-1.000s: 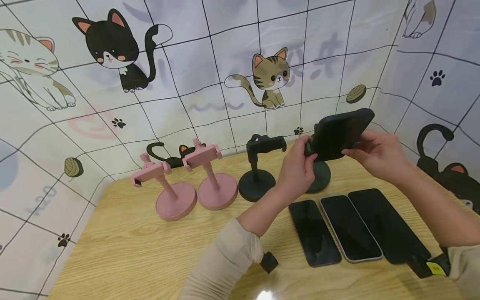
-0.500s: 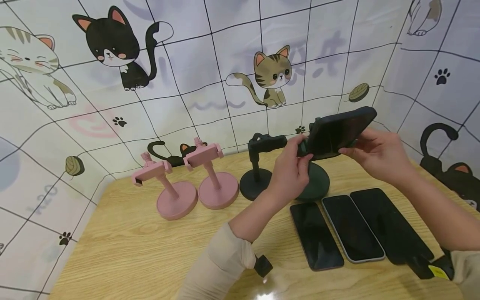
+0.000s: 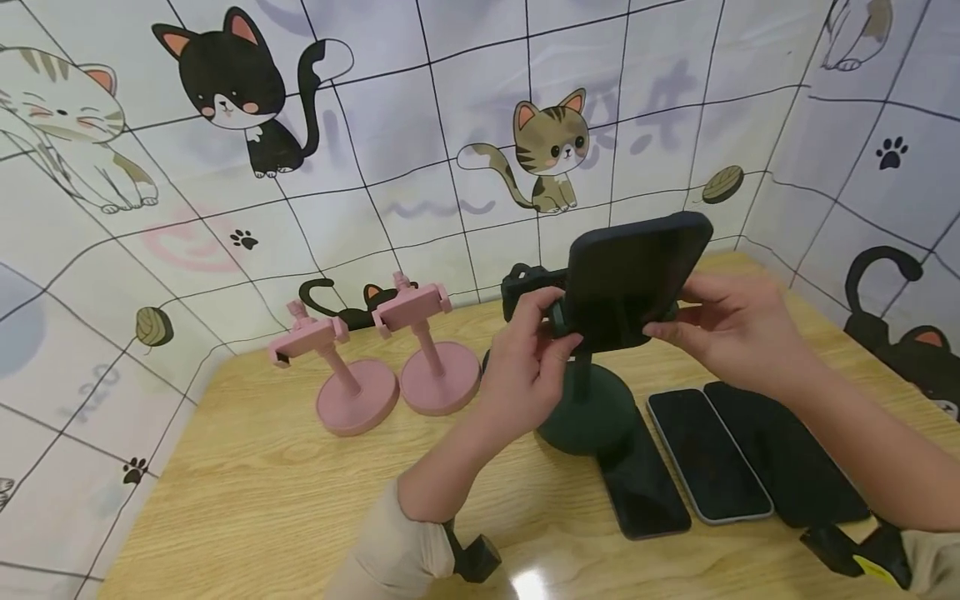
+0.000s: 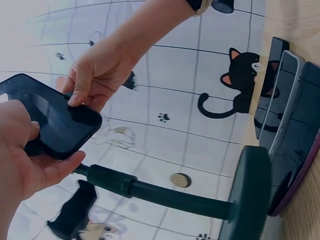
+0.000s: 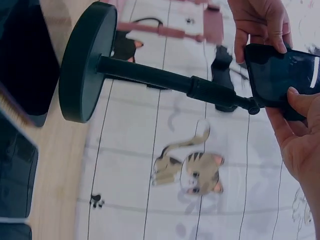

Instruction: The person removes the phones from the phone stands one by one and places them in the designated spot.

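Note:
A dark smartphone (image 3: pixel 633 283) sits in the holder of a dark green phone stand (image 3: pixel 592 417), its screen tilted toward me. My left hand (image 3: pixel 525 367) pinches the holder's left end at the phone's edge. On the opposite side, my right hand (image 3: pixel 738 329) pinches the right end between thumb and fingers. The stand's pole (image 4: pixel 180 200) runs from the holder to the round base (image 5: pixel 82 65). In the head view that base overlaps the top of the leftmost lying phone (image 3: pixel 645 492). The holder's back is hidden behind the phone.
Two pink phone stands (image 3: pixel 356 398) (image 3: pixel 441 379) stand at the back left of the wooden table (image 3: pixel 262 500). A black stand (image 3: pixel 521 287) is partly hidden behind my left hand. A grey-edged phone (image 3: pixel 708 454) and a larger black phone (image 3: pixel 787 454) lie at right. A cat-print sheet (image 3: pixel 420 125) hangs behind.
Both hands have moved left and nearer to me, bringing the green stand with the phone along. Its base has come forward from behind the row of lying phones.

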Available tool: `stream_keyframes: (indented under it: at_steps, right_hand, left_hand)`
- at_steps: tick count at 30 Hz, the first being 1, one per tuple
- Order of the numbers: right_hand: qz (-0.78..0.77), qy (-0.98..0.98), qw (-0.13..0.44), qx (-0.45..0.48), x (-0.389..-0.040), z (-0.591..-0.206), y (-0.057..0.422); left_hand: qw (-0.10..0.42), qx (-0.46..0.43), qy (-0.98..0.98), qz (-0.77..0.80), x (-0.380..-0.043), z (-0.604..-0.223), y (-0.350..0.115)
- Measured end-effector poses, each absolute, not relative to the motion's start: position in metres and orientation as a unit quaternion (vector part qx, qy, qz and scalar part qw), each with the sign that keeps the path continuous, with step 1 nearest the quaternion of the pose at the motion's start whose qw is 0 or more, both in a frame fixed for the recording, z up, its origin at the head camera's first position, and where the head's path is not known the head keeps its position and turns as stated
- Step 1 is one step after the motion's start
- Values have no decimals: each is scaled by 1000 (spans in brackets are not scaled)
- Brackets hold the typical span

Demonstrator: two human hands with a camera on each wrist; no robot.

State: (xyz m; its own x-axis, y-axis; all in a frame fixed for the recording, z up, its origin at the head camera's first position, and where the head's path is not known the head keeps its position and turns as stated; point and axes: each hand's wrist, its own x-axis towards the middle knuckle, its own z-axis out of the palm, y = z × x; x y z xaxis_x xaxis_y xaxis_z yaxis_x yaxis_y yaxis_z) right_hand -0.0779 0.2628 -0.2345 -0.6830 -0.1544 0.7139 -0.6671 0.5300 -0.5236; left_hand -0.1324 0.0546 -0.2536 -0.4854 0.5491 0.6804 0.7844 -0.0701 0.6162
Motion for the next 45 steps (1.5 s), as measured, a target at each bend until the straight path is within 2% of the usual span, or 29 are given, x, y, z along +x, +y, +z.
stream_keyframes:
  at_steps: [7,19,32,45]
  right_hand:
    - [470,-781,268,311,-77,-238,238]
    - [508,-777,194,319,-79,-252,215]
    - [503,-774,182,338,-72,-258,210]
    - [532,-751,184,346,-66,-268,209]
  left_hand:
    - [81,-514,-648,-557,-125,-254,20]
    - [115,-545,-637,-533,-122,-273,-10]
    - [160,-572,-622,-510,-112,-282,-17]
    - [152,-568,-624,-514,-109,-287,-20]
